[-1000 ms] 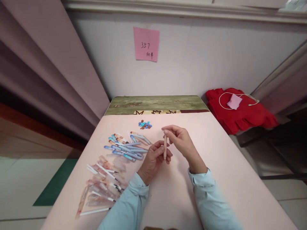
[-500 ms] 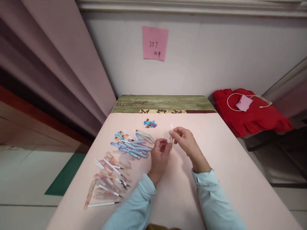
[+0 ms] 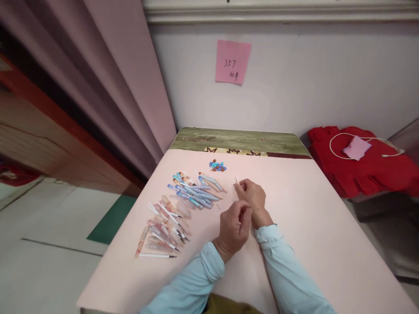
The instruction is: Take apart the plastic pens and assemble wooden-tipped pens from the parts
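**A white stick [image 3: 237,179] held by a fine pinch**

In the head view, your right hand [image 3: 255,197] has its grip closed, thumb against fingers, around the white stick, with only a short end poking out over the bench [image 3: 314,226]. Your left hand [image 3: 231,226] is curled near the right wrist; whether it has hold of anything, I cannot tell. So slim a piece could slip if your pinch loosens, and roll away. A careless sweep leftward could scatter the blue-grey pens [image 3: 207,196] or the small caps [image 3: 218,167] beyond them. On the wall, the pink note [image 3: 232,63] reads "357", with two handwritten characters beneath; any print on the pens is too small to read.
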`<act>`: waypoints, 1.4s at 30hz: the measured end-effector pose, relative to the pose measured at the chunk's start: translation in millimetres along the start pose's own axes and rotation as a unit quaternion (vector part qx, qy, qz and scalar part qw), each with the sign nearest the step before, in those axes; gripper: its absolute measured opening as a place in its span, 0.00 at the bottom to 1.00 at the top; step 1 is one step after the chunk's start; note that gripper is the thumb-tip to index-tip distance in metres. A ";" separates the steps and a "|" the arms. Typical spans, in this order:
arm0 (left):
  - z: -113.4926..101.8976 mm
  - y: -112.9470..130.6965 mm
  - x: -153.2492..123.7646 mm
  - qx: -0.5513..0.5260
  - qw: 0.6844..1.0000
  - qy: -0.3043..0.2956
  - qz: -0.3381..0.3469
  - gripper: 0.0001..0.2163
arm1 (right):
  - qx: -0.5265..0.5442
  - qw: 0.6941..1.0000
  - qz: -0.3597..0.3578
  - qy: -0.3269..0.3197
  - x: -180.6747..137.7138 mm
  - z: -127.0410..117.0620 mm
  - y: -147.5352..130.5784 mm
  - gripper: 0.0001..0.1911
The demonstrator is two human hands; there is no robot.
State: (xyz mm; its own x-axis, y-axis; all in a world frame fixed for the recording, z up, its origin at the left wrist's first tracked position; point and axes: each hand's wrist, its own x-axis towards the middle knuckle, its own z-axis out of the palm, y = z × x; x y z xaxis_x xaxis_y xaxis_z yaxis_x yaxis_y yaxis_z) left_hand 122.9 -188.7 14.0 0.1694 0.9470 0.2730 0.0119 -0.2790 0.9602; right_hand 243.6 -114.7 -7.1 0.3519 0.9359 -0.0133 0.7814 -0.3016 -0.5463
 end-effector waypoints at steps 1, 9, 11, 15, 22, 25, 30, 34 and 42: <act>-4.5 -0.9 0.3 0.006 1.000 0.020 -0.001 0.06 | -0.005 1.000 0.000 0.006 0.1 1.9 0.7 0.14; -31.6 -18.3 -16.4 0.156 0.984 -0.010 0.081 0.06 | 0.044 0.997 -0.025 0.060 -4.3 -4.5 1.2 0.17; -32.2 -21.9 -18.1 0.182 0.978 -0.030 0.092 0.07 | 0.120 0.987 -0.048 0.091 -7.2 -11.4 -3.3 0.17; -30.8 -25.6 -13.0 0.192 0.975 -0.046 0.098 0.09 | 0.261 0.959 -0.089 0.069 -16.5 -24.0 -25.0 0.17; -27.0 -27.5 -10.8 0.177 0.974 -0.073 0.118 0.08 | 0.208 0.959 -0.188 -0.050 -6.3 -27.6 -73.2 0.10; -24.4 -27.8 -14.9 0.176 0.967 -0.113 0.149 0.08 | 0.134 0.962 -0.220 -0.087 12.5 -18.7 -91.7 0.07; -24.3 -33.1 -14.7 0.194 0.966 -0.102 0.139 0.09 | -0.006 0.969 -0.218 -0.115 31.8 10.2 -130.4 0.07; -24.6 -43.5 -13.0 0.235 0.961 -0.104 0.099 0.07 | -0.051 0.969 -0.205 -0.131 33.3 42.1 -156.2 0.06; -35.2 -56.2 -5.0 0.221 0.971 -0.091 -0.024 0.06 | -0.107 0.966 -0.192 -0.137 35.8 79.1 -175.4 0.12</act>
State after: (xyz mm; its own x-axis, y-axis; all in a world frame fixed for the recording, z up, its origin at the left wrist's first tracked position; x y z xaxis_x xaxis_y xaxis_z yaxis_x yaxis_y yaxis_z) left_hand 86.7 -172.2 -39.3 0.3300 0.9276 0.1750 0.4391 -0.3150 0.8414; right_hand 78.3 -13.9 21.9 -0.1123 0.9904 -0.0801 0.9259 0.0750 -0.3703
